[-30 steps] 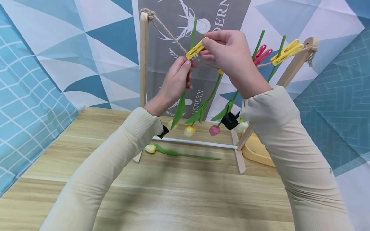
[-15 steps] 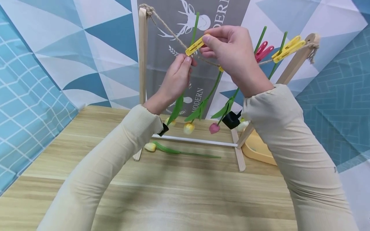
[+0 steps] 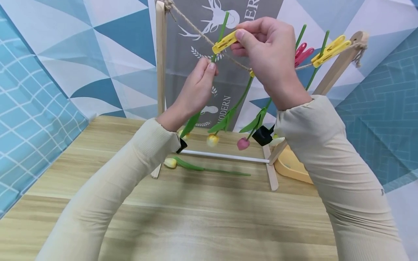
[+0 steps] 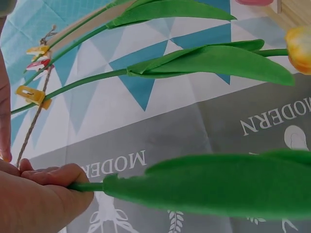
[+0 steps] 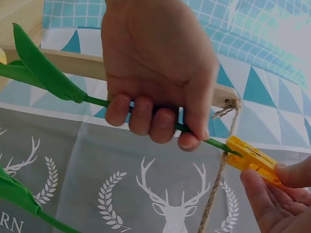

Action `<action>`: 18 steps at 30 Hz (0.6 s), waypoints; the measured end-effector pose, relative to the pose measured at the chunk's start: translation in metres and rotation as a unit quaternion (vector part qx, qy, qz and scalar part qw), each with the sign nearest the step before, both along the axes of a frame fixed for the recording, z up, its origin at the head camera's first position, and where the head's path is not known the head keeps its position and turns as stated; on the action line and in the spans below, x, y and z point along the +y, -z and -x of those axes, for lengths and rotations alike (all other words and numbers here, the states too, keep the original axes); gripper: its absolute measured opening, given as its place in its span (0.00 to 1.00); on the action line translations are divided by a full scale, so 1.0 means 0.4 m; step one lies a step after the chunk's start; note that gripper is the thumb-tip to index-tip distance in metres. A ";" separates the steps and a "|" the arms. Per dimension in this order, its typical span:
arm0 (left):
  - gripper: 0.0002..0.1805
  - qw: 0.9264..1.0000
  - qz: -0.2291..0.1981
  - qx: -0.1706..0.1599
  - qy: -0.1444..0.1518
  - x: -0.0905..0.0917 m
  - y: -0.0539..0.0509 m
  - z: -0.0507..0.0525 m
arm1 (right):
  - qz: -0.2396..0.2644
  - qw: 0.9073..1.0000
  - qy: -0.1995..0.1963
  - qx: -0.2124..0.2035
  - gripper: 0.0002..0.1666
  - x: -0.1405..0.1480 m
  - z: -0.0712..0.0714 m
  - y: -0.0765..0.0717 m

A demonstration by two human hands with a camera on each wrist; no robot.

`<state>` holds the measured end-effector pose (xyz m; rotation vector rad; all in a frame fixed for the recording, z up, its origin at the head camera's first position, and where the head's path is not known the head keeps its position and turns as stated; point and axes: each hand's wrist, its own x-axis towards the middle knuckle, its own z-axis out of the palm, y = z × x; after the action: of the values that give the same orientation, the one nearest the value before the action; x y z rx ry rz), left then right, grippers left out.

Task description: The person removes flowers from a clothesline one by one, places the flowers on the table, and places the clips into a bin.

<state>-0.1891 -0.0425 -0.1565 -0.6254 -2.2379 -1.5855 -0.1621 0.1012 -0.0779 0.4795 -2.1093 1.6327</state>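
Note:
My left hand (image 3: 197, 85) grips the green stem of an artificial tulip (image 4: 218, 184) just below the twine (image 3: 191, 24). Its stem end points up past the twine, with the leaf hanging down. In the head view my sleeve partly hides its bloom. My right hand (image 3: 272, 54) pinches the handle end of a yellow clothespin (image 3: 225, 42) between thumb and fingers. The clothespin's front end meets the stem and twine, as the right wrist view also shows. To the right, another tulip with a yellow bloom (image 3: 213, 140) and one with a pink bloom (image 3: 243, 144) hang upside down.
Wooden posts, one at left (image 3: 161, 58) and one at right (image 3: 339, 67), carry the twine. A red clothespin (image 3: 303, 56) and a yellow pair (image 3: 331, 50) sit on it. One loose tulip (image 3: 192, 166) lies on the table (image 3: 196, 217). A yellow-orange tray (image 3: 292, 168) stands at right.
My left fingertips have parted from the clothespin, and a short piece of stem now shows between them. The right hand has risen slightly, still pinching the clothespin. The head view has tilted a little downward.

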 end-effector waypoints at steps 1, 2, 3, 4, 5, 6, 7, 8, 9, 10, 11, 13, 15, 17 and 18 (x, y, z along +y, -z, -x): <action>0.12 1.000 0.006 -0.001 -0.005 -0.002 0.001 -0.003 | 0.008 1.000 -0.002 0.009 0.14 0.002 -0.001 0.000; 0.12 1.000 0.012 -0.003 -0.008 -0.004 0.002 -0.005 | 0.018 1.000 -0.005 0.020 0.14 0.004 -0.002 -0.001; 0.12 1.000 0.018 -0.005 -0.011 -0.006 0.003 -0.008 | 0.029 0.999 -0.009 0.031 0.13 0.007 -0.002 -0.002; 0.12 1.000 0.026 -0.008 -0.014 -0.009 0.004 -0.012 | 0.042 0.998 -0.015 0.040 0.13 0.010 -0.004 -0.003; 0.12 0.999 0.031 -0.008 -0.016 -0.012 0.005 -0.016 | 0.055 0.997 -0.020 0.049 0.12 0.012 -0.004 -0.004; 0.12 0.999 0.038 -0.010 -0.019 -0.015 0.006 -0.020 | 0.066 0.996 -0.025 0.055 0.12 0.014 -0.005 -0.004; 0.12 0.999 0.048 -0.012 -0.022 -0.019 0.007 -0.025 | 0.078 0.995 -0.031 0.061 0.11 0.015 -0.006 -0.004; 0.12 0.998 0.058 -0.014 -0.023 -0.022 0.009 -0.029 | 0.089 0.993 -0.036 0.068 0.11 0.017 -0.006 -0.004; 0.13 0.997 0.070 -0.016 -0.023 -0.026 0.012 -0.032 | 0.100 0.992 -0.041 0.071 0.10 0.019 -0.006 -0.003; 0.13 0.996 0.080 -0.018 -0.023 -0.029 0.015 -0.036 | 0.108 0.990 -0.045 0.073 0.10 0.022 -0.008 -0.001; 0.13 0.995 0.091 -0.019 -0.022 -0.032 0.018 -0.039 | 0.115 0.989 -0.047 0.075 0.10 0.024 -0.009 0.001; 0.13 0.993 0.116 -0.018 -0.017 -0.035 0.026 -0.044 | 0.125 0.988 -0.052 0.078 0.10 0.031 -0.015 0.008; 0.13 0.990 0.140 -0.011 -0.013 -0.035 0.036 -0.049 | 0.134 0.987 -0.060 0.071 0.11 0.039 -0.025 0.019; 0.13 0.986 0.167 0.003 -0.011 -0.030 0.047 -0.054 | 0.143 0.985 -0.069 0.061 0.11 0.050 -0.037 0.034; 0.13 0.983 0.182 0.009 -0.011 -0.027 0.054 -0.058 | 0.149 0.985 -0.075 0.053 0.12 0.057 -0.044 0.043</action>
<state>-0.1661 -0.0535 -0.1780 -0.7002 -2.5340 -1.1596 -0.1444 0.1239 -0.0950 0.6224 -1.7487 1.9212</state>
